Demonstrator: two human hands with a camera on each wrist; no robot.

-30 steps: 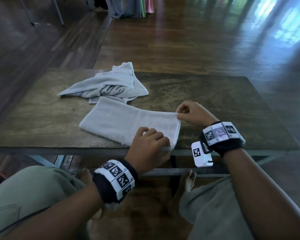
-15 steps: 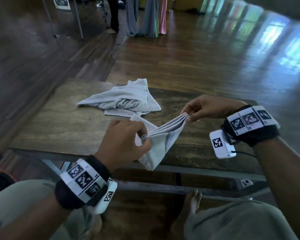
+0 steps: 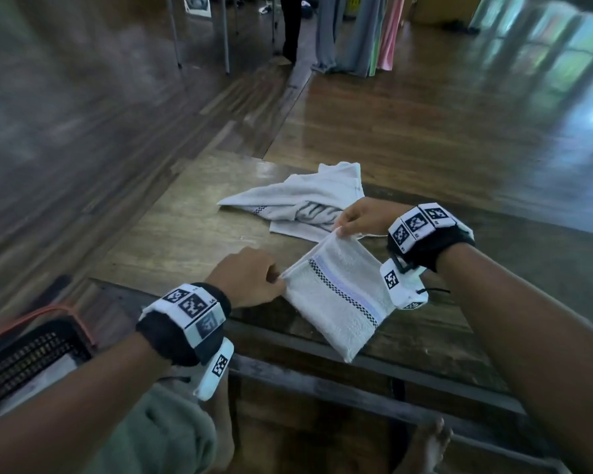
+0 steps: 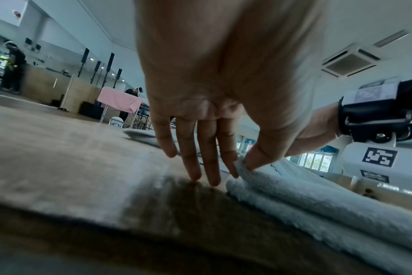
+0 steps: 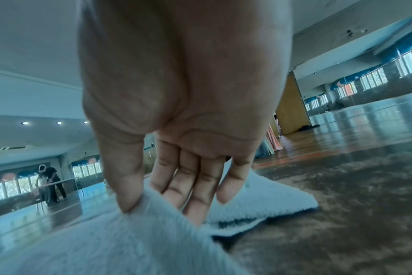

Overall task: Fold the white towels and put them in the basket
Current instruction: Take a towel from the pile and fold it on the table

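Centre frame, on the table [image 3: 172, 234]: my left hand [image 3: 247, 280] and right hand [image 3: 363, 217] each pinch a far corner of the folded towel [image 3: 339, 295], its long axis running toward lower right, the basket [image 3: 24, 360] lower left, nearer my left.

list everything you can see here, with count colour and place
folded towel: 1, white with a checkered band, near table edge, a corner pinched by each hand
unfolded towel: 1, white, crumpled, farther back on the table
table: 1, brown wood, in front of the person
basket: 1, dark with orange rim, on the floor at lower left
hanging cloths: several, grey, green, pink, far across the floor
wrist trackers: 2, black and white, one per wrist
left hand: pinches the folded towel's left corner
right hand: pinches its far corner
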